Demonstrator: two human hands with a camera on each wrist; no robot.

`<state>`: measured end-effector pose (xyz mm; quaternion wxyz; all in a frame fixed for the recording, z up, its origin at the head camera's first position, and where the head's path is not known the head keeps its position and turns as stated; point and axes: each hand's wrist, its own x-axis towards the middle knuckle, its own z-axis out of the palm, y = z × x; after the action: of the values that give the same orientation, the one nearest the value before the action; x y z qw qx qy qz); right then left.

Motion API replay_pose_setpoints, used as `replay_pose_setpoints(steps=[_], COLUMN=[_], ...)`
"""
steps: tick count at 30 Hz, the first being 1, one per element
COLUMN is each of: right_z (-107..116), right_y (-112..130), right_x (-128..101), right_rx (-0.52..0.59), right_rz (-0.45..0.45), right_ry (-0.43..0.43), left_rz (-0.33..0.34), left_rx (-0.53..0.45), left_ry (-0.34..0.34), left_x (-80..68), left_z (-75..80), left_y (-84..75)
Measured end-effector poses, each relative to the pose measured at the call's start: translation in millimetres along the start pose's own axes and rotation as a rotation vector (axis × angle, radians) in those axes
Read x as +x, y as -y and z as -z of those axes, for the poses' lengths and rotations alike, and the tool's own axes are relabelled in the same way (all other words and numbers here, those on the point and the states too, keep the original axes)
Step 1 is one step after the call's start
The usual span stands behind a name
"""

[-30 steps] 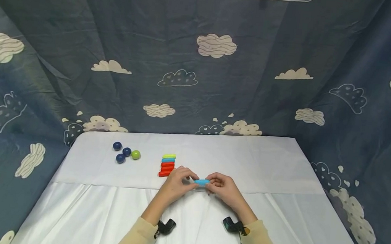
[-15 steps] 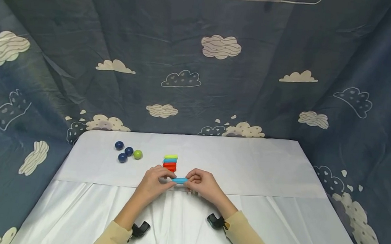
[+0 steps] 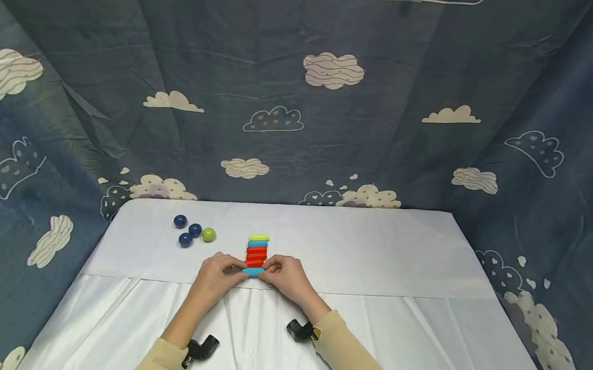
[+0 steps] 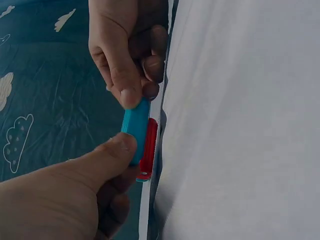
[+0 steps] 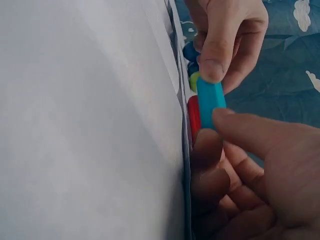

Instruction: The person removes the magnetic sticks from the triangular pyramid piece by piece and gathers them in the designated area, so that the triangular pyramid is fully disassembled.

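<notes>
Now both hands are pinching one blue stick (image 3: 253, 271) by its ends. The left hand (image 3: 218, 274) is squeezing one end with thumb and finger, and the right hand (image 3: 285, 277) is squeezing the other end. Just past the fingers, a row of red sticks (image 3: 256, 255) is lying right beside it. Farther off by the left hand, four little balls (image 3: 193, 231) are sitting on the white table (image 3: 400, 257).

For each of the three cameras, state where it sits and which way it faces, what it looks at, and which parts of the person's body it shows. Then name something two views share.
Head: worn high, facing forward and down at the table; shows left hand, right hand, both sleeves.
Left wrist: looks along that hand at the blue bar; both hands' fingers show.
Right wrist: looks along that hand at the same bar; both hands' fingers show.
Shared: both wrist views show the red bar beside the blue one.
</notes>
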<state>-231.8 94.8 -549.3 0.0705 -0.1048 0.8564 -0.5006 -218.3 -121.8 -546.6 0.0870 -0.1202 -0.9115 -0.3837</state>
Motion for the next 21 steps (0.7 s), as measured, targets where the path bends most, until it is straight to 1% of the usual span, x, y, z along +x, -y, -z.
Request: replay_pose_setpoints(steps=[4, 8, 13, 15, 21], right_z=[-3.1, -4.0, -4.0, -3.4, 4.5], right_y=[2.7, 5.0, 6.8, 6.6, 1.7], right_x=[1.6, 2.3, 1.4, 0.5, -4.4], right_rx=[-0.045, -0.080, -0.095, -0.086, 0.002], right_rz=[-0.002, -0.024, -0.057, -0.068, -0.118], right_ry=[-0.021, -0.020, -0.029, -0.034, -0.036], left_rz=[0.079, 0.132, 0.146, 0.153, 0.157], left_rx=[-0.034, -0.058, -0.071, -0.081, -0.084], left_ry=[0.012, 0.030, 0.025, 0.023, 0.017], left_x=[0.7, 1.1, 1.1, 0.8, 0.9], left_z=[-2.7, -6.2, -8.4, -8.7, -8.1], left_y=[1.2, 2.9, 4.0, 3.9, 1.3])
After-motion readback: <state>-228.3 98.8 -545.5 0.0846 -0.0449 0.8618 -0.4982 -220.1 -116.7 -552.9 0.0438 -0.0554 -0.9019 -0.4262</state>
